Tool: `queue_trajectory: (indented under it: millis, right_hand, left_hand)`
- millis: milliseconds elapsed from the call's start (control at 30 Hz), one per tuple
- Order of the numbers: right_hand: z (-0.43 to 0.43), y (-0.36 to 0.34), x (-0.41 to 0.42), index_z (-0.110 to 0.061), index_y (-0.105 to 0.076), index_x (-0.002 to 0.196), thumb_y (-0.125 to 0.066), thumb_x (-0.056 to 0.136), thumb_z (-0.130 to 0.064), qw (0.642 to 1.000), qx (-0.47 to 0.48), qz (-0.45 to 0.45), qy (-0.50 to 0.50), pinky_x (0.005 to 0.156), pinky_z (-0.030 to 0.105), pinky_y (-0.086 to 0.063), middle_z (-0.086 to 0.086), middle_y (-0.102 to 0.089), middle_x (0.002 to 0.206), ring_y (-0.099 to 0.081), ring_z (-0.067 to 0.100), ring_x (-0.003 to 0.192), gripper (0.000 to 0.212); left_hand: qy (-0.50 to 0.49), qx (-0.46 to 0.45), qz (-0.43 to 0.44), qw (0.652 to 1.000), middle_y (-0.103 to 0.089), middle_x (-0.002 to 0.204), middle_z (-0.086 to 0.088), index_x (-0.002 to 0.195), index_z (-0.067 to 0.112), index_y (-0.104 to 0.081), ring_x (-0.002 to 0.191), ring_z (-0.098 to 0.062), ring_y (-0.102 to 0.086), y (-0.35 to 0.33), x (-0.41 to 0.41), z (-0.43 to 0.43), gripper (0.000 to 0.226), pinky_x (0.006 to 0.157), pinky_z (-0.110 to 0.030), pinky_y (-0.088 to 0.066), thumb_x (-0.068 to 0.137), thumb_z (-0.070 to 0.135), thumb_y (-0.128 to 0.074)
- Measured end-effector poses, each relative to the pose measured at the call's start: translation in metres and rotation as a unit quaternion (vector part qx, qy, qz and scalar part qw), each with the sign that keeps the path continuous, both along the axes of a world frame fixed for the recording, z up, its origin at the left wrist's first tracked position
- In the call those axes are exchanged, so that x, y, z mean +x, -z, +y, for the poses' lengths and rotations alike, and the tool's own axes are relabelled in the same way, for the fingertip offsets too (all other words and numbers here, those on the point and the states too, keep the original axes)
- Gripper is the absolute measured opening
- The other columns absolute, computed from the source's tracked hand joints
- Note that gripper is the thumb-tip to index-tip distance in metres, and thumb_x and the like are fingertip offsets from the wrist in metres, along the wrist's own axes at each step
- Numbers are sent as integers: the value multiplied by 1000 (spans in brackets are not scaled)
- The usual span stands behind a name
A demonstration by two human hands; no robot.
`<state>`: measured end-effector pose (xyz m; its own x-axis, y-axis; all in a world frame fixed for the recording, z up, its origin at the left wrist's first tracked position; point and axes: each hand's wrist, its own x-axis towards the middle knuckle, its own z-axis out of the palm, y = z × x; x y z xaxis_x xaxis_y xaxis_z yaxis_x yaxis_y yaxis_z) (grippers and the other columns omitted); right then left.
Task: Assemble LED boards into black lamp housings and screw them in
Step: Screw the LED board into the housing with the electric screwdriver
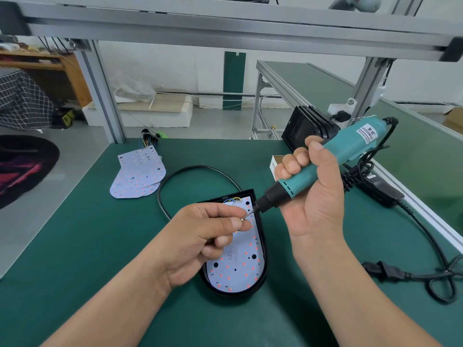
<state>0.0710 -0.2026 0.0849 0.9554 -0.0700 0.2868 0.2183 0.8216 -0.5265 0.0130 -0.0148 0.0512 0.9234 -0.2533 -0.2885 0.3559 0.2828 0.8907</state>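
The left hand (200, 236) pinches a small screw (242, 219) at the bit tip of a teal screwdriver (350, 146) (right hand (310, 191) wrapped round its body), above the LED board (238, 269) seated in the black housing (233, 293) on the green table (100, 246).

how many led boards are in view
3 at least: one board seated in the black housing, two or more overlapping in a pile at the table's far left, which may hide others.

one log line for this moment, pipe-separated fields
right hand grips electric screwdriver | left hand pinches screw at its bit | LED board lies in black housing
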Motion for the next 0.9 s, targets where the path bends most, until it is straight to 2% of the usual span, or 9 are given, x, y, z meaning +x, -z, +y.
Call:
queue_trajectory:
  millis: [267,400,533,633,733,900]
  right_hand:
    - [1,0,-1,-17,-61,104,-58,102,-13,1000,-26,-13,5,62,26,-47,-2,-50,76,-50,13,63,5]
    - [4,1,-3,-18,-61,103,-61,104,-17,999,-44,-26,12,64,27,-48,-2,-51,77,-52,14,65,1]
    - [6,5,-1,-17,-55,106,-66,102,-23,999,-22,30,22,65,26,-49,-2,-52,77,-53,13,65,13]
    - [6,8,1,-16,-56,104,-66,103,-23,997,3,71,31,64,26,-49,-2,-53,77,-53,13,64,11]
    - [5,9,3,-15,-60,100,-66,102,-23,995,20,87,34,64,26,-49,-1,-53,77,-54,13,64,10]
    - [4,10,5,-14,-61,96,-65,103,-21,994,31,101,40,62,26,-48,-1,-54,75,-53,13,63,11]
  left_hand:
    - [-13,14,-10,1000,-77,100,-21,103,2,-78,54,-10,-46,3,0,0,16,40,-16,-30,87,-3,-78]
    - [-26,63,-50,996,-78,100,-24,96,11,-83,52,-10,-45,4,-1,0,23,43,-17,-30,73,11,-84]
    - [-35,78,-73,994,-80,99,-21,96,13,-82,52,-10,-44,5,0,1,22,44,-17,-33,75,14,-82]
    - [-39,85,-77,993,-80,99,-20,97,15,-82,51,-10,-44,6,0,1,21,44,-17,-33,76,13,-82]
    - [-38,80,-75,993,-79,102,-21,103,8,-80,52,-10,-44,5,0,0,19,44,-17,-32,85,4,-83]
    - [-18,82,-78,993,-80,106,-20,117,5,-74,53,-9,-45,2,-1,1,36,45,-17,-34,83,13,-81]
